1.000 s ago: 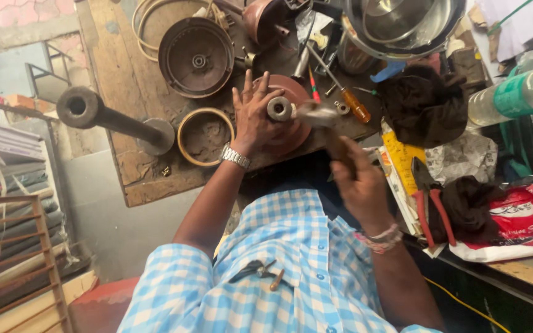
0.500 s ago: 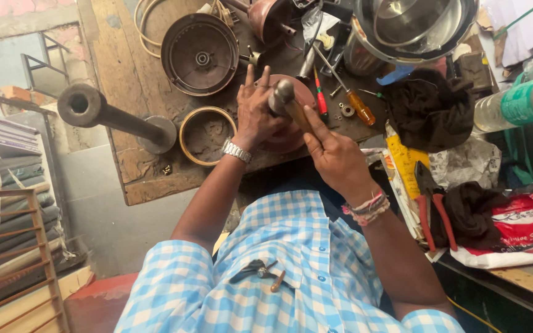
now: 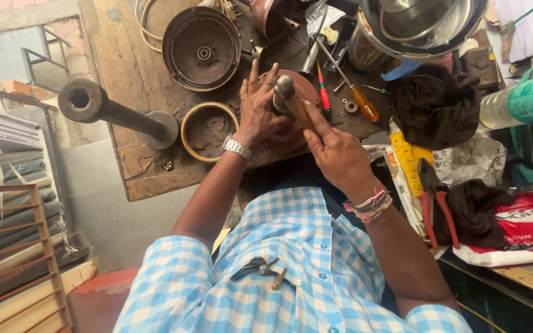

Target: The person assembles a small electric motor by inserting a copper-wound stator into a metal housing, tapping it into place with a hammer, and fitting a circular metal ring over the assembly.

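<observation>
Left hand (image 3: pixel 259 108) lies flat, fingers spread, on a round reddish motor housing (image 3: pixel 300 132) at the edge of a worn wooden workbench (image 3: pixel 128 132). Right hand (image 3: pixel 335 151) is closed around a hammer (image 3: pixel 286 97), its head over the housing. A dark ribbed disc (image 3: pixel 202 48), brass-rimmed ring (image 3: pixel 208 131) and orange-handled screwdriver (image 3: pixel 356 92) lie nearby. Cluttered workshop, grey floor.

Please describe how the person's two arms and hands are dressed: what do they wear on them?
Both arms are bare below short sleeves of a blue-and-white checked shirt. The left hand has a silver metal wristwatch. The right hand has pink and white thread bands.
</observation>
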